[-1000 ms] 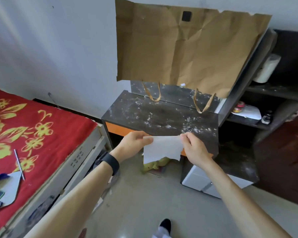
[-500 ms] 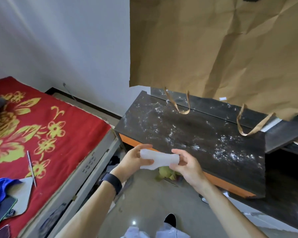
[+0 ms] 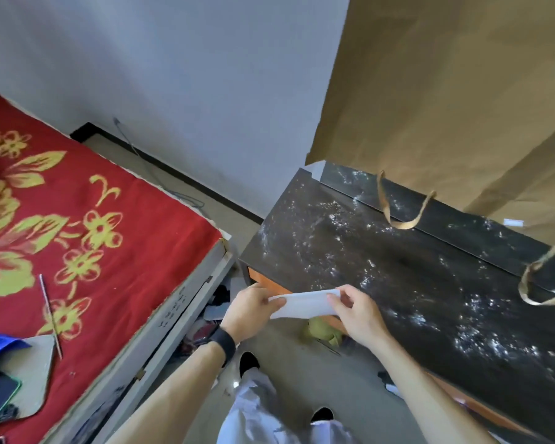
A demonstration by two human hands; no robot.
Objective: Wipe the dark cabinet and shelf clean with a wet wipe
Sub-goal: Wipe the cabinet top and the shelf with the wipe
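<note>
Left hand point(image 3: 250, 310) and right hand point(image 3: 357, 310) each pinch an end of the folded wet wipe point(image 3: 303, 303), readied at the dusty cabinet point(image 3: 398, 274) edge

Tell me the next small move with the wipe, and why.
Probably lower the wet wipe flat onto the cabinet top and begin a first stroke. The left hand and the right hand each pinch one end of it, holding it stretched at the near edge and apparently not yet pressed on the top, which is covered in white specks.
</note>
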